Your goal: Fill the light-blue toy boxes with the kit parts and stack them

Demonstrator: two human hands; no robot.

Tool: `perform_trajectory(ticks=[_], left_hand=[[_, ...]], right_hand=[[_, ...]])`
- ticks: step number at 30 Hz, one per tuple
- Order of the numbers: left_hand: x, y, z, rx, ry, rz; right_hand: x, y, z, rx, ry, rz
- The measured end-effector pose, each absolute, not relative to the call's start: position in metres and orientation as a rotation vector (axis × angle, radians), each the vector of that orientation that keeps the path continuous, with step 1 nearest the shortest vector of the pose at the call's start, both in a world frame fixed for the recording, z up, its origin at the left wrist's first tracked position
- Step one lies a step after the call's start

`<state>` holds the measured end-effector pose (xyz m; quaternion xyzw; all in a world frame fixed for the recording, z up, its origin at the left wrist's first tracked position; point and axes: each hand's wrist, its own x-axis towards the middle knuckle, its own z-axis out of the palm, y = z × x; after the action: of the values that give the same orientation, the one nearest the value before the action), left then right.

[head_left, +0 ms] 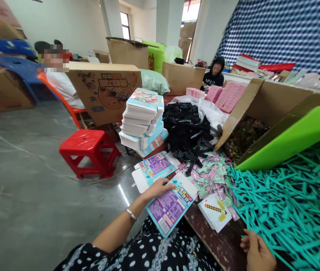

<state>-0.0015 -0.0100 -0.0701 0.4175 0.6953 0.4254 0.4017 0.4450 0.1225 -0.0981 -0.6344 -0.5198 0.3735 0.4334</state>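
My left hand (160, 189) grips a flat blue-and-purple printed carton (171, 207) by its upper left edge, thumb on top, over my lap. A similar carton (155, 167) lies on the table just beyond. My right hand (257, 250) is at the lower right with its fingers curled together; what they hold, if anything, I cannot make out. Beside it spreads a big heap of teal plastic sticks (295, 199). A stack of white cards (215, 212) with a pixel pickaxe picture lies between my hands. Small pink and green sachets (210, 173) are strewn behind the cards.
Tall stacks of cartons (141, 116) stand at the table's left edge. Behind the sachets are black dotted pieces (188, 124) and an open cardboard box (278, 101). A green panel (295, 139) leans over the teal heap. A red stool (89, 150) stands left; two people sit farther back.
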Motion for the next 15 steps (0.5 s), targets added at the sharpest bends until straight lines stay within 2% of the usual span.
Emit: perform_trajectory(ticks=[15], left_hand=[[0.0006, -0.0105, -0.064, 1.049, 1.758, 1.057]], right_hand=[[0.4422, 0.1209, -0.0939, -1.57, -1.301, 0.911]])
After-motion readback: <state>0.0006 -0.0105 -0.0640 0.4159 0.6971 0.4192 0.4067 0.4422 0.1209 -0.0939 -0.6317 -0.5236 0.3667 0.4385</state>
